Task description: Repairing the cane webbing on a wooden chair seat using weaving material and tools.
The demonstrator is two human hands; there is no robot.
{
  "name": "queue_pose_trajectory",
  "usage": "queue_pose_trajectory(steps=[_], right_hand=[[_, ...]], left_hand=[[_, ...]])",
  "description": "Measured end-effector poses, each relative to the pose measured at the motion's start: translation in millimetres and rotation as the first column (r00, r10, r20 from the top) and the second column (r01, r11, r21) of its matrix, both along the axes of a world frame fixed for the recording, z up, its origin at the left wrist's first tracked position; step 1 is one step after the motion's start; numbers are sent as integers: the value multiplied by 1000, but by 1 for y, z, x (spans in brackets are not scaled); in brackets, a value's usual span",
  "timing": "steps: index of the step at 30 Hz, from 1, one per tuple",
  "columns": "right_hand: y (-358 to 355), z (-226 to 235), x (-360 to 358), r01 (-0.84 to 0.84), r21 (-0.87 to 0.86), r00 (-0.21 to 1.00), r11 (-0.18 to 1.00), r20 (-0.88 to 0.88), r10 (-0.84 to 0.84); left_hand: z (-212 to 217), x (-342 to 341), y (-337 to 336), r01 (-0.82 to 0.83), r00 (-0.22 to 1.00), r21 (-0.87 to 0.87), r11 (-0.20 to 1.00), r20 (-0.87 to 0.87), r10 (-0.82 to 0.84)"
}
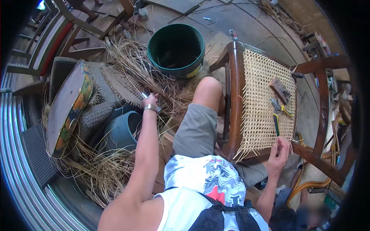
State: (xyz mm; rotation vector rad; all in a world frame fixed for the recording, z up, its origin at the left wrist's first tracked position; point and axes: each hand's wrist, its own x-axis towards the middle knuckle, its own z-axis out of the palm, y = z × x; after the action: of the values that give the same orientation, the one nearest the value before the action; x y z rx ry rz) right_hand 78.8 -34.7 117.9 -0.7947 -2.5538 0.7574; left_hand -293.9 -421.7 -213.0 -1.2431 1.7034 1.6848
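A dark wooden chair (234,104) lies beside my right leg, its seat covered with open-weave cane webbing (256,115). Loose cane ends stick out along the near edge. My right hand (278,156) is at that edge with thumb and fingers pinched together; what they hold is too small to make out. Just beyond the fingertips, pliers with yellow-and-dark handles (276,119) rest on the webbing. A wooden block with dark metal pegs (279,90) lies farther up the seat. Off to the left, my left hand (150,101) is closed on a small shiny metal tool (144,95), above the cane scraps.
A dark green bucket (175,71) stands ahead, with heaps of cane strands (133,57) beside it. A blue-grey container (119,129) and a padded panel with patterned edging (67,109) are on the left. Another person (312,213) is at the lower right.
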Motion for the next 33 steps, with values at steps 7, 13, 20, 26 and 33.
queue_pose_trajectory(steps=[7, 13, 20, 26, 33], right_hand=[[-49, 23, 27, -64, -56, 983, 996, 168, 73], [-72, 26, 25, 62, -257, 988, 964, 155, -22], [-64, 27, -9, -175, -239, 970, 955, 125, 209], [-64, 38, -30, -249, -223, 964, 942, 39, 264], [-106, 26, -92, -336, -174, 932, 926, -203, 300]], left_hand=[[-57, 25, 42, 563, 820, -555, 613, 283, -497], [65, 109, 31, 221, 786, -711, 667, -276, -553], [38, 105, -11, 283, 955, 33, 959, 89, -285], [207, 68, 12, 301, 582, 228, 926, -813, 10], [316, 111, 75, 361, 814, 428, 828, -578, -57]])
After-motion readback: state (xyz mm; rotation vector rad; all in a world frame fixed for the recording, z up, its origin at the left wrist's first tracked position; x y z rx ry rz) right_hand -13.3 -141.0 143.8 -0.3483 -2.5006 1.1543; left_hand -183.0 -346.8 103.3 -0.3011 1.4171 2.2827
